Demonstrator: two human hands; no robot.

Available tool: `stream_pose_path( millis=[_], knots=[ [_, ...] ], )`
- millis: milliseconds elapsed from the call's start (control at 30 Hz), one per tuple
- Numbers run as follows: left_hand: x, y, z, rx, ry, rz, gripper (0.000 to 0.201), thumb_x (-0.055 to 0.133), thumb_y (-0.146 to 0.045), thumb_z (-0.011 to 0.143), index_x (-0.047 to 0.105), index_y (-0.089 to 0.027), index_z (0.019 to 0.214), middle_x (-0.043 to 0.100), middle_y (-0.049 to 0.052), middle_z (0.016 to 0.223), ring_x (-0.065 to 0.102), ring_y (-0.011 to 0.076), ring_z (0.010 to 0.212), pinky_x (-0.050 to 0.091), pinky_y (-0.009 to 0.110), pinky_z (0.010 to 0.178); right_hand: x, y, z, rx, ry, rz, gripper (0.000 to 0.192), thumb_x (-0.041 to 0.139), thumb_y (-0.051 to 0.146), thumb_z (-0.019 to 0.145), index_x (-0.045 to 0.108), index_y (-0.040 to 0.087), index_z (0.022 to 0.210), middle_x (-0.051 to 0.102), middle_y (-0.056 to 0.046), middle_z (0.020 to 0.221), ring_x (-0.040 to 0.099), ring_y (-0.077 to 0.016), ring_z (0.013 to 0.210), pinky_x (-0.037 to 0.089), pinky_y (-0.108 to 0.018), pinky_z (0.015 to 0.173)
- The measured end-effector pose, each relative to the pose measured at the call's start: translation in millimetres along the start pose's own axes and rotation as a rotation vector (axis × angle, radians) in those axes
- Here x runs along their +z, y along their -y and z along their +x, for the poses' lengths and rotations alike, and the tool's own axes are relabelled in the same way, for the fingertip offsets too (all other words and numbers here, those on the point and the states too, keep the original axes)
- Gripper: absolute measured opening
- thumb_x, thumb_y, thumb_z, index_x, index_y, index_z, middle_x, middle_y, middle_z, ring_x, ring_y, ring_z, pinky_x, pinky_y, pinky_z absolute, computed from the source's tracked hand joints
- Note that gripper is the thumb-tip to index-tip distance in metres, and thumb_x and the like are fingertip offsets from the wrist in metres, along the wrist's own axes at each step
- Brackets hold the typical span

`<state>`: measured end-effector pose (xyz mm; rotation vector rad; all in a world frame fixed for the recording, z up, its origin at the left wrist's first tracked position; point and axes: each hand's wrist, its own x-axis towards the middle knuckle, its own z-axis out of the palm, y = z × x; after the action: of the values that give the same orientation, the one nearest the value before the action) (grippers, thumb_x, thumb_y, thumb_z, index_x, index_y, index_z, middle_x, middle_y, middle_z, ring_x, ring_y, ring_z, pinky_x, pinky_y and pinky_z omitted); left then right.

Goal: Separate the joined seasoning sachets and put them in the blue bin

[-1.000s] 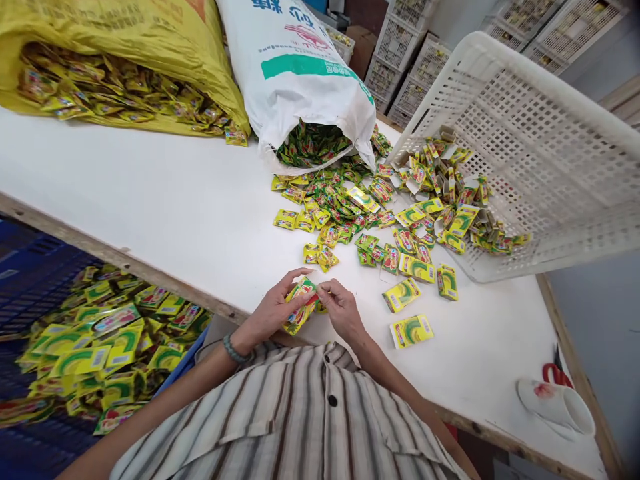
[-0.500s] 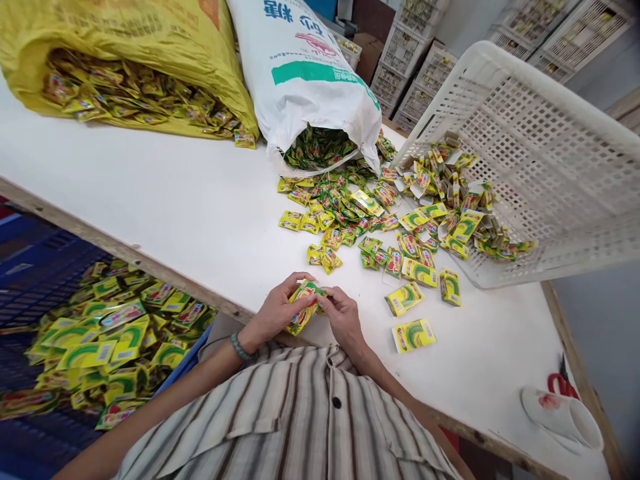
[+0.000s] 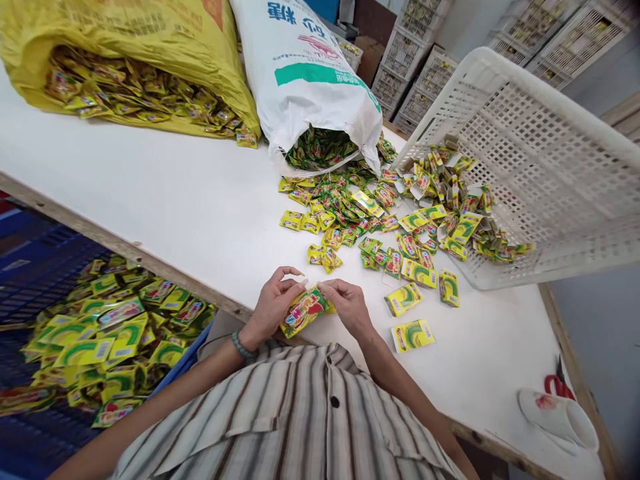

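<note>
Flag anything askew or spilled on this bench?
White crate lies tipped on its side, packets spilling from it onto the table. White sack also spills packets. Both hands hold a small packet stack.

Single head-worn camera looks forward and down, close over the table (image 3: 165,200)

left hand (image 3: 273,305) + right hand (image 3: 347,305) pinch sachet bundle (image 3: 305,311) | white table (image 3: 190,207) edge

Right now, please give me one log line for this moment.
left hand: holds packet stack | right hand: pinches stack top | place: white table near edge | nearby: loose packets
</note>
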<state>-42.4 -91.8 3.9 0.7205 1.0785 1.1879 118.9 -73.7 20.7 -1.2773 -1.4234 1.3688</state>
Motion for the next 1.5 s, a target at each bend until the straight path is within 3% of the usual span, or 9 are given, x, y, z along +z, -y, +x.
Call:
stream_pose_path(
  millis=[200, 367, 567, 800, 933, 1033, 1300, 1500],
  knots=[
    [-2.3, 2, 0, -0.015, 0.067, 0.044, 0.039, 0.076, -0.040, 0.071, 0.056, -0.017, 0.096, 0.066, -0.002, 0.069, 0.062, 0.0131, 0.061, 0.048, 0.023, 0.058, 11, -16, -2, 0.119, -0.062, 0.168, 0.033, 0.075, 0.042, 0.067, 0.067, 0.019, 0.089, 0.070, -0.001, 0.072, 0.063, -0.0147, 0.065, 0.052, -0.027, 0.064],
    [-2.9, 4, 1, 0.022, 0.083, 0.091, 0.041, 0.078, -0.035, 0.069, 0.057, -0.016, 0.098, 0.065, -0.002, 0.070, 0.061, 0.0115, 0.064, 0.047, 0.022, 0.060, 13, -24, -3, 0.161, -0.151, 0.196, 0.021, 0.074, 0.037, 0.070, 0.075, 0.018, 0.078, 0.073, -0.001, 0.071, 0.062, -0.0141, 0.062, 0.051, -0.028, 0.065],
    [-4.1, 8, 1, 0.043, 0.059, 0.043, 0.041, 0.079, -0.035, 0.068, 0.057, -0.016, 0.096, 0.066, -0.001, 0.071, 0.061, 0.0119, 0.064, 0.048, 0.024, 0.060, 16, -19, 2, 0.195, -0.200, 0.270, 0.024, 0.076, 0.039, 0.069, 0.079, 0.018, 0.078, 0.072, 0.000, 0.064, 0.059, -0.0136, 0.058, 0.049, -0.028, 0.063],
    [-3.7, 8, 2, 0.054, -0.056, 0.004, 0.040, 0.081, -0.036, 0.065, 0.056, -0.015, 0.090, 0.065, -0.003, 0.066, 0.060, 0.0108, 0.059, 0.047, 0.021, 0.056, 7, -11, -7, 0.207, -0.040, 0.204, 0.031, 0.068, 0.042, 0.076, 0.078, 0.021, 0.097, 0.076, -0.002, 0.083, 0.064, -0.0175, 0.075, 0.052, -0.032, 0.075],
    [-3.1, 5, 4, 0.047, -0.081, -0.006, 0.041, 0.082, -0.036, 0.063, 0.056, -0.015, 0.088, 0.066, -0.003, 0.066, 0.060, 0.0107, 0.058, 0.046, 0.021, 0.055, -7, -9, -12, 0.197, -0.036, 0.086, 0.032, 0.069, 0.044, 0.076, 0.078, 0.021, 0.096, 0.076, -0.003, 0.079, 0.062, -0.0165, 0.069, 0.052, -0.031, 0.069],
    [-3.7, 5, 4, 0.048, -0.046, 0.014, 0.040, 0.082, -0.035, 0.064, 0.058, -0.015, 0.088, 0.065, -0.003, 0.065, 0.060, 0.0102, 0.058, 0.047, 0.021, 0.056, -14, -4, -11, 0.209, 0.026, 0.052, 0.029, 0.072, 0.044, 0.073, 0.079, 0.022, 0.090, 0.076, -0.004, 0.078, 0.062, -0.0158, 0.065, 0.053, -0.032, 0.068],
    [-8.6, 3, 3, 0.006, 0.142, 0.038, 0.039, 0.083, -0.032, 0.065, 0.061, -0.016, 0.094, 0.066, -0.002, 0.068, 0.064, 0.0116, 0.062, 0.051, 0.022, 0.060, -27, -11, -7, 0.342, 0.220, 0.252, 0.031, 0.082, 0.040, 0.061, 0.079, 0.022, 0.086, 0.077, -0.005, 0.083, 0.066, -0.0175, 0.072, 0.057, -0.036, 0.074],
    [-9.2, 0, 5, -0.045, 0.139, -0.007, 0.040, 0.085, -0.031, 0.063, 0.062, -0.015, 0.091, 0.068, -0.001, 0.067, 0.065, 0.0122, 0.059, 0.051, 0.022, 0.057, -20, -13, -13, 0.329, 0.095, 0.260, 0.029, 0.083, 0.041, 0.060, 0.080, 0.021, 0.081, 0.076, -0.005, 0.079, 0.066, -0.0194, 0.070, 0.058, -0.041, 0.075]
  ],
)
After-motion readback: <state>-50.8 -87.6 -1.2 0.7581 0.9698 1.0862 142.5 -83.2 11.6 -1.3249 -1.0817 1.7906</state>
